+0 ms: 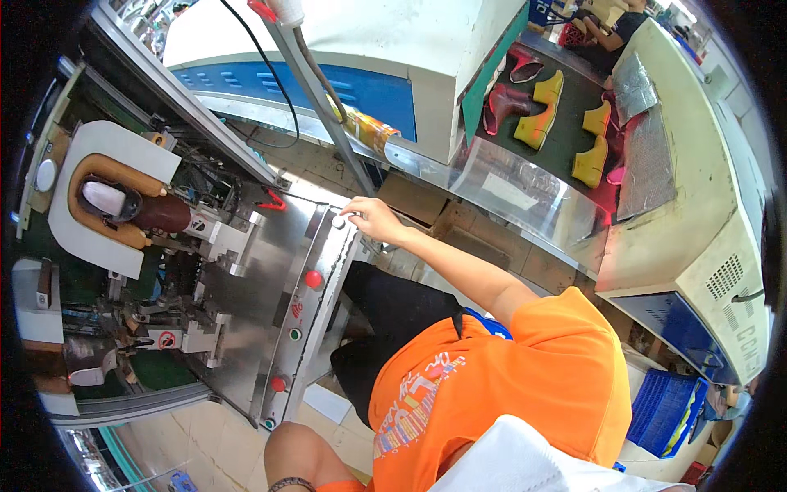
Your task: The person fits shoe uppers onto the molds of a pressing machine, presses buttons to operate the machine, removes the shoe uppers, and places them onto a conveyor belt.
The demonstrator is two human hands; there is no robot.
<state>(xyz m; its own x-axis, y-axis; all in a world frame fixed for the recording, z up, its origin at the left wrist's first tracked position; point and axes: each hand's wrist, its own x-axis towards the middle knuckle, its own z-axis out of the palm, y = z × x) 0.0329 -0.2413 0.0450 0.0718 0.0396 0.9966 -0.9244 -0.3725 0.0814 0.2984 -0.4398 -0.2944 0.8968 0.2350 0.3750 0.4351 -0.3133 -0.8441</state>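
My right hand [373, 220] reaches out to the far end of a narrow metal control panel [326, 261]. Its fingertips touch a white round button [338, 221], with the fingers bent and the thumb apart. Two red buttons [313, 280] and a green one [295, 334] sit along the same panel. My left arm [299, 451] is bent at the lower edge, a dark bracelet on it; the left hand lies outside the picture. Beyond the panel, a machine holds a dark boot-like piece [123, 205] inside a tan horseshoe-shaped pad [78, 193]. A second station [90, 361] stands beside it.
A conveyor belt [566, 123] at the upper right carries yellow boots [539, 111] and dark red boots [504, 102]. White-and-blue housings [295, 90] flank it. A slanted metal post [328, 107] rises behind the panel. Blue crates [664, 410] stand lower right; another person [602, 41] sits far off.
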